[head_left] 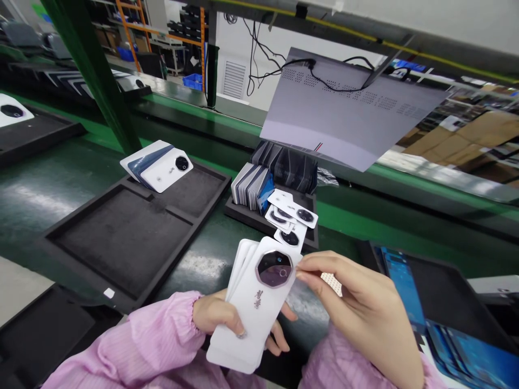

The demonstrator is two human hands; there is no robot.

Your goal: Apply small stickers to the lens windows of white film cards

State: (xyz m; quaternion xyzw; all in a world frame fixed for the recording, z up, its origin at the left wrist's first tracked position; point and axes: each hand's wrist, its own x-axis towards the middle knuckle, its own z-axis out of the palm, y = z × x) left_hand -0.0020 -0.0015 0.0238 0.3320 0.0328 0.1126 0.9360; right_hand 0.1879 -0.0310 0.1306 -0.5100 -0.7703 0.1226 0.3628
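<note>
My left hand (227, 320) grips a fanned stack of white phones (253, 310), back side up, with an octagonal camera window on the top one. My right hand (357, 308) pinches the upper right corner of the top phone near the camera, and a small perforated white sheet (332, 283) shows behind its fingers. Both arms wear pink sleeves. Just beyond the stack lies a black tray (243, 212) holding upright rows of phones and loose camera-lens stickers (290, 219).
A large black foam tray (121, 237) lies to the left, with two phones (158, 165) resting on its far edge. A grey monitor back (348, 116) hangs over the green conveyor (365, 216). Blue-screened devices (405, 292) sit at the right.
</note>
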